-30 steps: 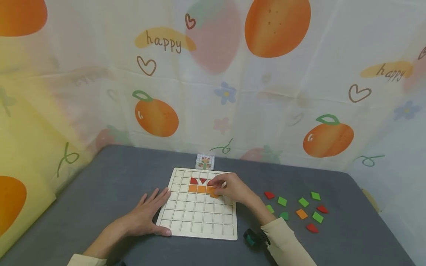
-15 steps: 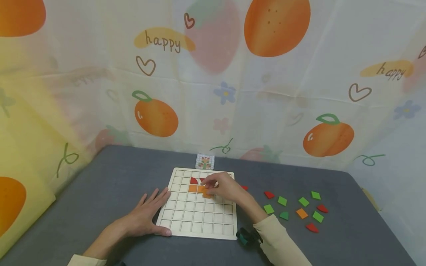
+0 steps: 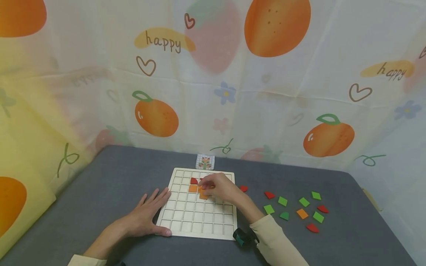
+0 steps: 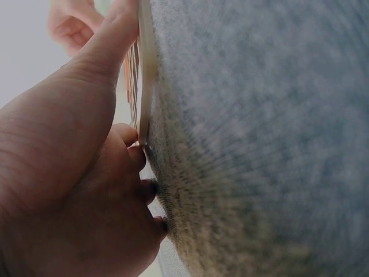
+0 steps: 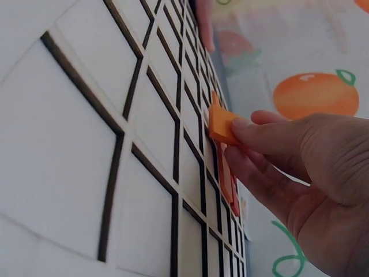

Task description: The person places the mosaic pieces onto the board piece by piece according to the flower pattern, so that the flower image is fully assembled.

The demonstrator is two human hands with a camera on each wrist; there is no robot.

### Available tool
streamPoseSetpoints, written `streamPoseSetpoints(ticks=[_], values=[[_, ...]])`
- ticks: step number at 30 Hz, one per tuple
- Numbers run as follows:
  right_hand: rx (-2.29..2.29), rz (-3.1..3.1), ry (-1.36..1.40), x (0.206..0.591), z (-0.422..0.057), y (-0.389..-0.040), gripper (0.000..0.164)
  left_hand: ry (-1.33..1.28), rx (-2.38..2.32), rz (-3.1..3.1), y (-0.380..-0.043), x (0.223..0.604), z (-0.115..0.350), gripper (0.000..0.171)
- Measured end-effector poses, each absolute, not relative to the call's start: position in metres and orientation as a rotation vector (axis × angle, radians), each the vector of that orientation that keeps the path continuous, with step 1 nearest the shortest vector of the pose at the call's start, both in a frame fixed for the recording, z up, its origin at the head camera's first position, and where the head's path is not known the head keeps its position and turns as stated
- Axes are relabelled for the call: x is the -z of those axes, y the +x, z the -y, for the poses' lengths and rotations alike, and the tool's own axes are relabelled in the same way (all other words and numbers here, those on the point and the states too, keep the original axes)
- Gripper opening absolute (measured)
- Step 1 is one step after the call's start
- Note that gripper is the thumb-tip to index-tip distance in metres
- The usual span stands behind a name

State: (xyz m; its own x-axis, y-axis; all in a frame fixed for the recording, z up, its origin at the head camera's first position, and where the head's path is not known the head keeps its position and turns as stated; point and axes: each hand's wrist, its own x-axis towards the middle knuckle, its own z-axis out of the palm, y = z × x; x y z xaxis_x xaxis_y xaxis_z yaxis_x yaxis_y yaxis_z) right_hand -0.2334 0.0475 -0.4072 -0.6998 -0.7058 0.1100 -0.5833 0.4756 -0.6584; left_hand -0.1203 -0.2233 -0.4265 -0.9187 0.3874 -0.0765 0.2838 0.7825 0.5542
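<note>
Orange tile [image 5: 219,125], pinched by the right hand [image 3: 220,187], tilts over the grid board [image 3: 196,215]; left hand [image 3: 148,215], spread, touches its left edge.

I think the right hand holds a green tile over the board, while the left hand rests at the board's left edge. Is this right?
No: the right wrist view shows an orange tile in the right hand. The left hand does rest at the left edge of the board.
</note>
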Motion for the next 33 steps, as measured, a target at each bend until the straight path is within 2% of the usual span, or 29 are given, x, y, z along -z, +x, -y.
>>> streamPoseSetpoints(ticks=[33], values=[[0.923, -2.521, -1.222, 0.4105, -0.0392, -0.2290, 0.018, 0.527, -0.826, -2.784, -0.1206, 0.4266, 0.2232, 0.120]])
